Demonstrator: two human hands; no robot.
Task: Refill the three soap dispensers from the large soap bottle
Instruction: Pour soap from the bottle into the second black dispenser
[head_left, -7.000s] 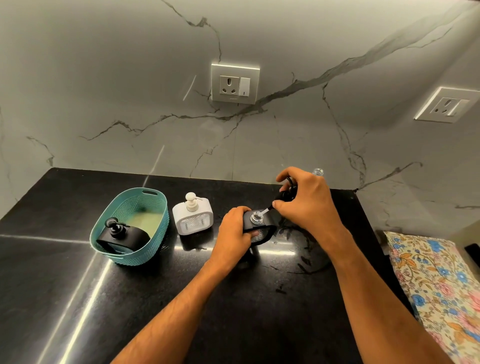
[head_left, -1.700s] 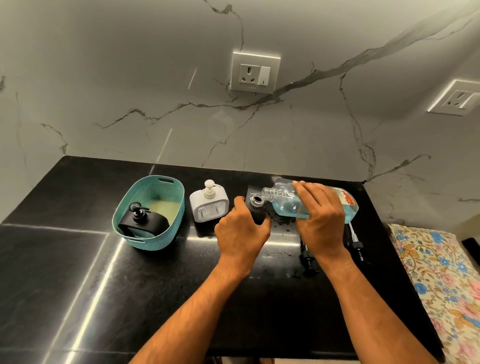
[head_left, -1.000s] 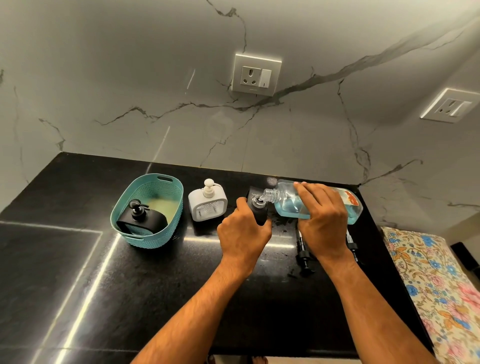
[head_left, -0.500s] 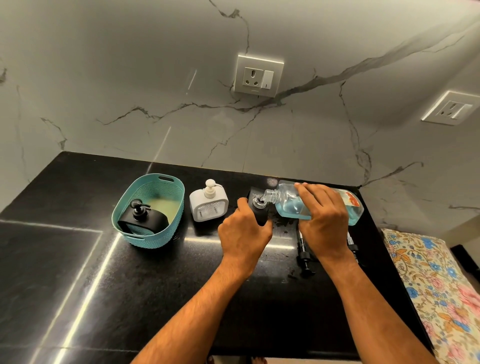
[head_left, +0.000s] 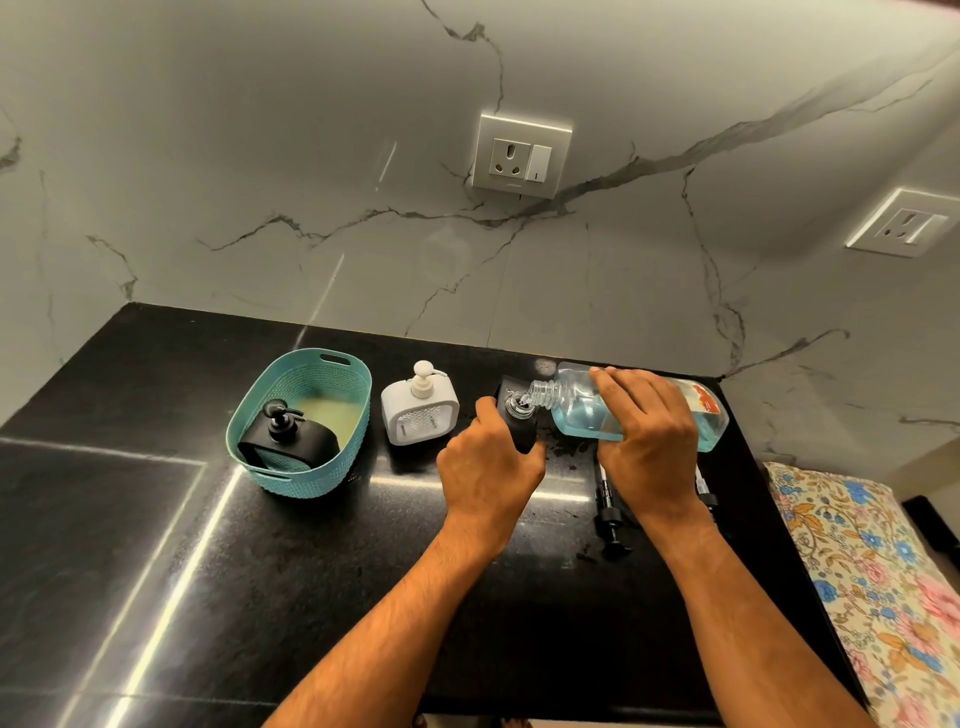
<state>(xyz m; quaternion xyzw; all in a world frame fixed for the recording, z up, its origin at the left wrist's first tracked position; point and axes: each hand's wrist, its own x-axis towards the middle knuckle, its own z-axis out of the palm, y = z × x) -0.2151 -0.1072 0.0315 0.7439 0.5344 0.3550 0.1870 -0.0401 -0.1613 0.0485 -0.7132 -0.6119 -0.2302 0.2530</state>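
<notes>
Soap bottle (head_left: 576, 410), large and clear with blue liquid, tipped on its side at about 2 o'clock on the black tabletop (head_left: 156, 545), mouth down at the open neck of a black dispenser (head_left: 519, 421). Right hand (head_left: 647, 441) curled over the bottle's body; left hand (head_left: 488, 467) wrapped around the black dispenser. White dispenser (head_left: 420, 410) upright just to 9 o'clock of it, pump on. Further toward 9 o'clock, teal basket (head_left: 291, 478) with a second black dispenser (head_left: 285, 436) inside. Two loose pumps, one (head_left: 610, 514) lying at 5 o'clock of the filled dispenser, the other (head_left: 704, 493) mostly hidden behind the right wrist.
</notes>
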